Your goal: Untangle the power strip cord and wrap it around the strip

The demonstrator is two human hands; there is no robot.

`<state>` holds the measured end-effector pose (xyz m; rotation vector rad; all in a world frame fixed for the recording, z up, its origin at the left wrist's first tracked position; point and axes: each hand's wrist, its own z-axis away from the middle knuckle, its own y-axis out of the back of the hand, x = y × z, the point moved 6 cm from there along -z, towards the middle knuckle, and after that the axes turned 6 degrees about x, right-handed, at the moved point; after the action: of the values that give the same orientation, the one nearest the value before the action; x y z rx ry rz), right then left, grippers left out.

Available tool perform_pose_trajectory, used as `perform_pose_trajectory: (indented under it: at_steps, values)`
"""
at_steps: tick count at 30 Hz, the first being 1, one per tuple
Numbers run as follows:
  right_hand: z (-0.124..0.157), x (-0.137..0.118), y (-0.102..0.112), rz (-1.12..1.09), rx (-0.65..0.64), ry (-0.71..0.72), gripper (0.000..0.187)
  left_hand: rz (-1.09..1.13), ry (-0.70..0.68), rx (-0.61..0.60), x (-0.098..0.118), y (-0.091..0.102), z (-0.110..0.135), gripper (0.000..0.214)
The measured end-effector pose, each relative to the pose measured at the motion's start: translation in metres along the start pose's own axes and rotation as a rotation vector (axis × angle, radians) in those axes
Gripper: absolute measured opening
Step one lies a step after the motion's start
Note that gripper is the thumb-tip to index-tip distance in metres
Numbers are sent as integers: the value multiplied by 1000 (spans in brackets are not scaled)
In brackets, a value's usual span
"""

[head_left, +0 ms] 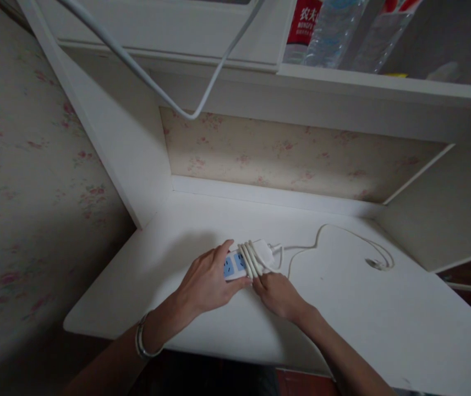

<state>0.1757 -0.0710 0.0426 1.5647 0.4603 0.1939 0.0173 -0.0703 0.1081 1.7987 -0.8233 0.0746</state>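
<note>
A white power strip [235, 264] with blue sockets lies on the white desk [363, 319], its own white cord [251, 258] wound round it in several turns. My left hand [206, 283] grips the strip's left end, thumb under and fingers over. My right hand [279, 294] rests just below the wound cord, fingers curled against it; what they pinch is hidden. A thin white cable [322, 239] runs from a white adapter [265, 252] at the strip to the right and ends in a loop [378, 263].
A shelf [384, 82] above the desk carries plastic water bottles [330, 33]. A thick white cable [157, 82] hangs in a loop from the top. Flowered wallpaper covers the wall at left [21, 181] and behind the desk. A bracelet [142, 341] is on my left wrist.
</note>
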Motion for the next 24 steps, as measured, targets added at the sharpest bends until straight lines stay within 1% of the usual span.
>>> perform_pose_trajectory:
  at_steps: [1, 3, 5, 7, 9, 11, 14, 17, 20, 22, 24]
  values:
    - [3, -6, 2, 29, -2, 19, 49, -25, 31, 20, -4, 0, -3, 72]
    - [9, -19, 8, 58, 20, 73, 52, -90, 63, 43, -10, 0, -7, 69]
    - [15, -29, 17, 65, 64, 120, 49, -152, 75, 40, -14, -2, -10, 64]
    - [18, -35, 29, 58, 120, 166, 45, -190, 95, 30, -17, -7, -10, 63]
    - [20, -36, 43, 45, 185, 203, 41, -186, 104, 10, -20, -13, -8, 63]
    - [20, -34, 55, 38, 255, 223, 38, -138, 90, -22, -23, -20, -6, 63]
    - [20, -30, 65, 41, 338, 240, 35, -49, 34, -102, -24, -29, -3, 65]
    - [22, -30, 67, 46, 370, 264, 33, -27, -9, -162, -22, -33, -1, 68]
    - [21, -35, 68, 51, 365, 329, 33, -94, -4, -142, -17, -31, 1, 66]
    - [19, -38, 71, 48, 366, 386, 35, -136, -36, -142, -9, -31, 4, 62]
    - [14, -37, 79, 36, 382, 433, 36, -148, -108, -180, 3, -32, 7, 62]
